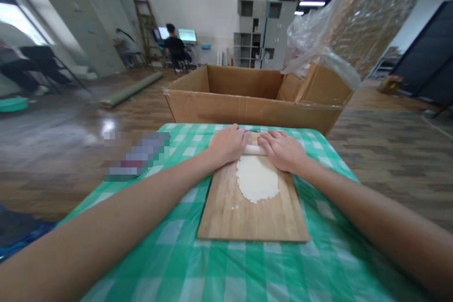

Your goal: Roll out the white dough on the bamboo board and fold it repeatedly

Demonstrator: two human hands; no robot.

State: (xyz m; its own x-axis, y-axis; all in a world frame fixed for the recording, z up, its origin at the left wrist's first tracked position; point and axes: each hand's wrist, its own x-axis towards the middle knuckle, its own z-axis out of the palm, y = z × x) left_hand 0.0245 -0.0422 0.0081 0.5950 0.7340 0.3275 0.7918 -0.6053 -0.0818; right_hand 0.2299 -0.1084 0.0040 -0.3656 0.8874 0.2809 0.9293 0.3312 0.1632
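Note:
A flattened sheet of pale dough (257, 181) with ragged edges lies on a wooden board (226, 219). Across its far end is a rolling pin (255, 150), of which only a short whitish middle stretch shows between my hands. My left hand (229, 144) presses down over the pin's left part, fingers curled on it. Over the right part rests my right hand (283, 150), its fingers bent across the pin. Both ends of the pin are hidden under my hands. A few small crumbs of dough dot the board left of the sheet.
A green checked cloth (177, 255) covers the table. Beyond its far edge stands a large open cardboard box (247, 108) with plastic wrap (375, 19). A blurred-out flat object (139, 155) lies at the table's left edge. A seated person (174, 47) is at the back.

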